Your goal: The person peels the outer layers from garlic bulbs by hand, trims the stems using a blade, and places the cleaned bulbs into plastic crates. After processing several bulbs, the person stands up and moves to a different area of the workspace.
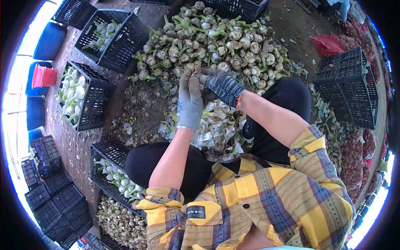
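Note:
My left hand [191,100], in a grey glove with soiled fingers, reaches up to the near edge of a heap of garlic bulbs [208,35]. From the right comes my right hand [224,86], in a dark patterned knit glove with an orange cuff edge. The two hands meet, fingers closed around what looks like a garlic bulb [196,71], mostly hidden by the gloves. The heaped bulbs are brownish and soiled, many with green stem stubs. Below my hands, between my legs, lies a pile of pale papery garlic skins [221,129].
Black crates with white, cleaned bulbs stand at the left: an upper crate [112,58], a middle crate [98,100] and one beside my knee [110,150]. Another black crate [348,87] stands right, near red mesh sacks [352,162]. A red bucket [43,77] sits far left.

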{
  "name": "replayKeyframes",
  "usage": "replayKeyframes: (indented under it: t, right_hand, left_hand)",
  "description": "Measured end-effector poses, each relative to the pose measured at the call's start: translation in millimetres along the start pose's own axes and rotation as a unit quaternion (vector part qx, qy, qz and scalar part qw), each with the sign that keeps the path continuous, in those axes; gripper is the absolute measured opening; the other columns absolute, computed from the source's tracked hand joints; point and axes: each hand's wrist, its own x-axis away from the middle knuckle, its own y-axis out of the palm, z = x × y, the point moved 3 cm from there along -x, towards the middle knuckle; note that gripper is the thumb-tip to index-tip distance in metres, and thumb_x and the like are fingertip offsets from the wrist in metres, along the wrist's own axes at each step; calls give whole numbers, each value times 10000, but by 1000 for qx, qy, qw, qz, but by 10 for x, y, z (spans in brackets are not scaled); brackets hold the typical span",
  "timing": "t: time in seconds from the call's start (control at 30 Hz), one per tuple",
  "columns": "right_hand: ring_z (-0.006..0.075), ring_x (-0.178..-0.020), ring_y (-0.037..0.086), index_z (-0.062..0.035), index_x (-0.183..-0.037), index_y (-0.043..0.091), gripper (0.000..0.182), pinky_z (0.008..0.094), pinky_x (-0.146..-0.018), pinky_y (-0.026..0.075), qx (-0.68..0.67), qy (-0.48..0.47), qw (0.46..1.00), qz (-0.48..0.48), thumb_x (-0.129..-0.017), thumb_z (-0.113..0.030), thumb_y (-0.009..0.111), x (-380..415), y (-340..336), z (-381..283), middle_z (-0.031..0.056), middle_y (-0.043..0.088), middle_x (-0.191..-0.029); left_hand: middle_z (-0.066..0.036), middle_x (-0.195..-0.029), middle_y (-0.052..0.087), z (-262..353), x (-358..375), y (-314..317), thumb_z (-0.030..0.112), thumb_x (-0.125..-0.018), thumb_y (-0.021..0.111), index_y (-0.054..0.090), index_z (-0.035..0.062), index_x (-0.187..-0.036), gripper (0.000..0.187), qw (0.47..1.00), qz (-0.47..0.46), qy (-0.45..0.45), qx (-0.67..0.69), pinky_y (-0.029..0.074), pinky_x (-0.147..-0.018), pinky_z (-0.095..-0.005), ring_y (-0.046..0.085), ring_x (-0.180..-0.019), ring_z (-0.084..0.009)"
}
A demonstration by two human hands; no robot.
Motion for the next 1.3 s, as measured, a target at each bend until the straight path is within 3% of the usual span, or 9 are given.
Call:
replayKeyframes:
  t: [0.2,0.3,0.4,0.5,0.63,0.73,0.8,1.13,1.3]
  right_hand:
    - [316,-782,612,-52,-942,619,306,379,-696,477,166,-59,984,-15,-863,-296,453,-24,-85,-24,185,632,-899]
    - [288,-703,627,-42,-929,629,353,377,-620,499,270,-143,951,44,-867,-349,467,9,-128,-102,183,636,-839]
    - [173,-596,628,-1,-909,637,400,277,-473,501,-143,115,982,42,-880,-375,499,-17,-119,-71,106,632,-778]
    - [167,-579,614,26,-931,625,497,303,-445,485,-106,163,981,-14,-873,-445,477,79,-185,-241,144,630,-759]
    - [135,-539,586,-23,-929,639,380,271,-449,475,-71,-3,997,-11,-840,-390,595,53,-7,-247,78,619,-757]
    - [145,-544,591,-2,-884,630,377,274,-463,480,-49,-5,998,-47,-836,-375,604,59,-11,-263,89,615,-694]
    - [219,-716,613,-97,-1015,633,278,329,-639,473,31,38,998,-50,-886,-306,504,83,-11,-328,113,647,-844]
    - [312,-802,600,-49,-1004,612,306,364,-700,473,180,-104,976,-69,-872,-301,501,-38,-32,-198,185,624,-915]
    - [330,-856,586,-46,-999,610,286,381,-743,463,190,-57,979,-49,-878,-269,479,88,-40,-362,185,620,-927]
  left_hand:
    - [-23,-1059,484,14,-75,-76,357,-936,447,379,-12,-1253,492,996,54,37,-60,361,-829,-204,442,-904,-80]
    - [-27,-1050,486,-153,-157,-106,330,-958,394,413,-5,-1230,432,990,62,16,128,347,-876,-216,446,-959,-93]
    - [-52,-1093,516,-29,-180,-208,397,-958,330,465,0,-1187,478,993,100,13,-61,362,-910,-258,478,-996,-117]
    - [-63,-1080,543,-34,-216,-288,418,-961,283,501,10,-1147,499,990,133,-10,-41,392,-887,-272,507,-977,-135]
    - [-59,-1091,542,100,-124,-155,420,-964,283,512,6,-1142,506,992,120,12,-34,361,-913,-266,491,-1002,-131]
    - [-63,-1127,533,190,-82,-87,420,-964,291,516,-1,-1149,512,994,84,27,-57,320,-953,-276,467,-1046,-137]
    - [-67,-1142,527,182,-95,-85,419,-963,300,516,-7,-1154,515,994,75,38,-63,299,-972,-281,454,-1069,-141]
    - [-78,-1132,534,67,-123,-104,438,-949,348,517,-26,-1146,532,992,97,58,-50,281,-984,-282,461,-1064,-148]
    - [-73,-1087,553,167,-102,-94,363,-954,371,537,-33,-1117,459,991,90,60,-83,308,-946,-258,464,-1026,-132]
